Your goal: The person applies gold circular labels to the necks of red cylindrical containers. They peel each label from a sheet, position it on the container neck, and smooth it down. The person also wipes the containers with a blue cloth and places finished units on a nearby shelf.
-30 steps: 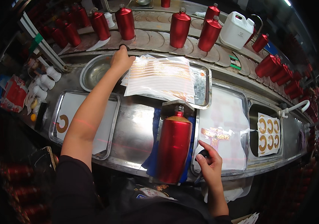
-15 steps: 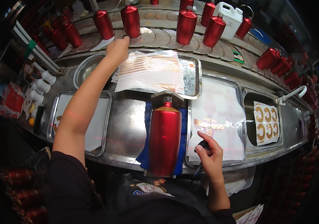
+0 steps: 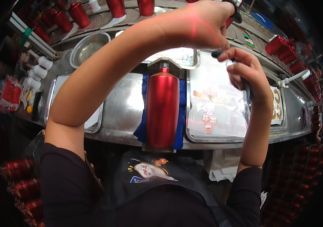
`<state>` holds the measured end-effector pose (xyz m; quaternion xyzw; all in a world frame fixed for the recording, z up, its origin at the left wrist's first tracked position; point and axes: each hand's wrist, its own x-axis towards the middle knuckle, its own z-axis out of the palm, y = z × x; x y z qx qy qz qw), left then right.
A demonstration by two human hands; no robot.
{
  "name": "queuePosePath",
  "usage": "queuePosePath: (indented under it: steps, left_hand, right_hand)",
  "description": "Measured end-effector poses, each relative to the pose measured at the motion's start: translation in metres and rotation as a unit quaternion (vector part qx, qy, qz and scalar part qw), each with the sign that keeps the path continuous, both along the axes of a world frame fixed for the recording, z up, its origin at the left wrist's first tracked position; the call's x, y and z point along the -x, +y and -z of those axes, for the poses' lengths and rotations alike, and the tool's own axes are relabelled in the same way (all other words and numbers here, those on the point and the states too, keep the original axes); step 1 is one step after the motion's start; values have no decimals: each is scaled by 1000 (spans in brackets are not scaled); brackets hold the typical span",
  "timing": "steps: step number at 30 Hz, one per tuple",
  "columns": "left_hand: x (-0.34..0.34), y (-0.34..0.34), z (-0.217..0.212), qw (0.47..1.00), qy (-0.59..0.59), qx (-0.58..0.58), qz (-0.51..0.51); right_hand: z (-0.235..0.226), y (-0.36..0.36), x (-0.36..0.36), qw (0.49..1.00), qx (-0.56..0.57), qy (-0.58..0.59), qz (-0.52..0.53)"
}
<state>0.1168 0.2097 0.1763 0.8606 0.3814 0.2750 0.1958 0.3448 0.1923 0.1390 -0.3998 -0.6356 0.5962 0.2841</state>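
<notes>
Left hand's (image 3: 207, 26) grip can't be told, right hand (image 3: 250, 72) pinches a small dark thing (image 3: 216, 53); red bottle's (image 3: 163, 109) upper side looks bare, printed sheet (image 3: 209, 97) apparently unused.

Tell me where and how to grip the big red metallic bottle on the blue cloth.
Probably best around the middle of the red metallic bottle, from above: it appears to lie on the blue cloth, its long body exposed, its narrow neck pointing away from the person.

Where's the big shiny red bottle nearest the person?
Head view, near the centre: the big shiny red bottle lies neck away from the person, blue cloth showing on both sides, left of the rectangular metal tray.
</notes>
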Motion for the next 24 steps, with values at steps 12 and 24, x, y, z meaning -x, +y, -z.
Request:
queuePosePath:
  steps: [12,24]
  left_hand:
    - [5,-205,116,911,-303,185,-211]
    - [30,-247,184,835,-401,236,-295]
  right_hand:
    - [82,-138,14,989,134,-6,64]
    - [112,-177,54,984,-67,-126,108]
